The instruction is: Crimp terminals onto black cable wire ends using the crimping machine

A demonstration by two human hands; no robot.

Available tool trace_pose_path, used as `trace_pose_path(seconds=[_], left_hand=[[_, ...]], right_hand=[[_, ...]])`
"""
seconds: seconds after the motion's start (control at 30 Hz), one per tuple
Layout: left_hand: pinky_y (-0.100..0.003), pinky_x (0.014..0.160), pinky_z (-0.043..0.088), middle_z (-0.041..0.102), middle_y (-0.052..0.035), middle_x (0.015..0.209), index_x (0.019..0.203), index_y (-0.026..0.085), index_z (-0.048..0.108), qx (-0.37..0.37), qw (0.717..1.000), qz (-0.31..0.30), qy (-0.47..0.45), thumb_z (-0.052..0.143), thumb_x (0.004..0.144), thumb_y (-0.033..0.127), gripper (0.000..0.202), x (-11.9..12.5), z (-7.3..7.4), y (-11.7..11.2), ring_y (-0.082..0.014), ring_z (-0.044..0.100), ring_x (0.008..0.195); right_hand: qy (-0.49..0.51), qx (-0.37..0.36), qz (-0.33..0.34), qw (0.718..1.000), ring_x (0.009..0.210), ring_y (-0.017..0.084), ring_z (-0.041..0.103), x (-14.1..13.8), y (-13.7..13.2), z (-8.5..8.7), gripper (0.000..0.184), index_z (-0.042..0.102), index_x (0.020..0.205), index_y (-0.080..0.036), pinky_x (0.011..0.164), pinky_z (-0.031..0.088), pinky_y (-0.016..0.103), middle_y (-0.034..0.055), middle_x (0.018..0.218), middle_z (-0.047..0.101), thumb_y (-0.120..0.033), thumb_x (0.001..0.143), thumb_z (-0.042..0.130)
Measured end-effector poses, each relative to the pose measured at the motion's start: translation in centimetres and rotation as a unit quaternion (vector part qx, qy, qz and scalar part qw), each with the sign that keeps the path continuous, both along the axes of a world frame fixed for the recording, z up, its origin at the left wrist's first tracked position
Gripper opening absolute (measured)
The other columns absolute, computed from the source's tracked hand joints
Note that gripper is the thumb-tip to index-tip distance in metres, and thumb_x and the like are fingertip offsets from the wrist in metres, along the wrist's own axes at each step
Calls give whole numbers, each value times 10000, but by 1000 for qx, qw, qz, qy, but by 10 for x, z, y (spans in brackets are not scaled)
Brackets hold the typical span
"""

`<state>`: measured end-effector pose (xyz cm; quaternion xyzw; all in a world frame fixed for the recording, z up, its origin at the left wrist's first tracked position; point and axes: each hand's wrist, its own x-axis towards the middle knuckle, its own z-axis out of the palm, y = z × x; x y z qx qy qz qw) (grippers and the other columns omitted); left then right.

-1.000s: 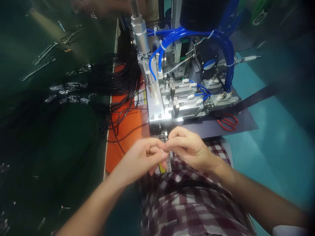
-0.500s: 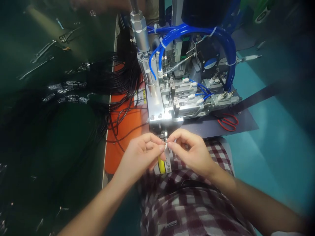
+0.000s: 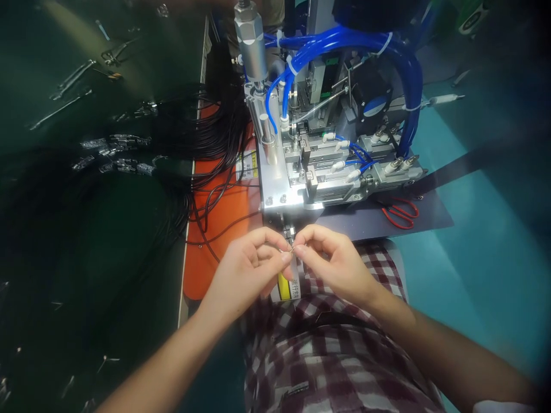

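Note:
Fingertip to fingertip, my left hand [image 3: 253,264] and my right hand [image 3: 331,255] meet just in front of the machine [image 3: 297,189]. Both are closed in a pinch, thumb against forefinger. Between them is a thin, light wire-like piece [image 3: 292,249], mostly covered by the fingers and too small to make out fully. Right behind the fingertips is a small metal fixture [image 3: 289,230] at the machine's front. A label with a yellow patch [image 3: 284,287] shows below my hands, above the checked cloth over my lap.
Blue air hoses [image 3: 344,43] arch over the machine. Red-handled scissors [image 3: 400,215] lie on the dark plate to the right. Many black cables [image 3: 215,129] spill across the orange mat [image 3: 206,281] at left. Loose tools [image 3: 73,80] lie on the dark green surface.
The view has shifted slightly, so the machine sits a little farther right and higher. My hands keep their pinch, the fingertips now slightly closer together.

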<state>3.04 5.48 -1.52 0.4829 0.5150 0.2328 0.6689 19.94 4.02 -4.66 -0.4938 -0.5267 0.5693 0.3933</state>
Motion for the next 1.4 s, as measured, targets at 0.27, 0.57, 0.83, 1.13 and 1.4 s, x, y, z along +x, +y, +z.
trace_pose_path(seconds=[0.27,0.57,0.83,1.13,1.4], left_hand=[[-145,396,249,410,82,430,785,165,568,-2,999,37,21,657,824,318,181,2,-2,-3,-37,335,400],[-150,400,272,423,81,427,800,160,579,17,997,78,10,651,826,286,148,4,-5,-7,-36,363,385],[-133,376,276,578,36,615,798,163,582,30,994,101,-8,686,806,282,158,4,-10,-9,-18,406,396],[-130,393,330,650,4,903,764,157,552,68,989,128,-34,681,820,256,172,5,-12,-12,8,452,418],[-156,413,344,617,24,769,813,172,568,38,989,130,-59,678,832,276,153,3,-14,-9,-15,462,415]], right_hand=[[-61,131,15,989,709,118,520,2,5,-4,92,573,830,-184,673,423,251,0,807,576,-171,906,522],[-28,16,-55,998,558,99,469,5,-2,-5,92,629,880,-179,512,377,229,-18,689,569,-262,876,592],[32,-52,-65,996,514,80,403,-8,-6,0,160,615,748,-158,446,293,219,-19,633,539,-301,800,665],[125,-187,-54,973,397,43,280,-8,-5,6,153,589,699,-155,368,215,183,-93,443,397,-268,764,671],[130,-145,-66,979,415,46,326,-13,-9,1,147,597,749,-155,372,279,177,-65,516,465,-282,794,653]])
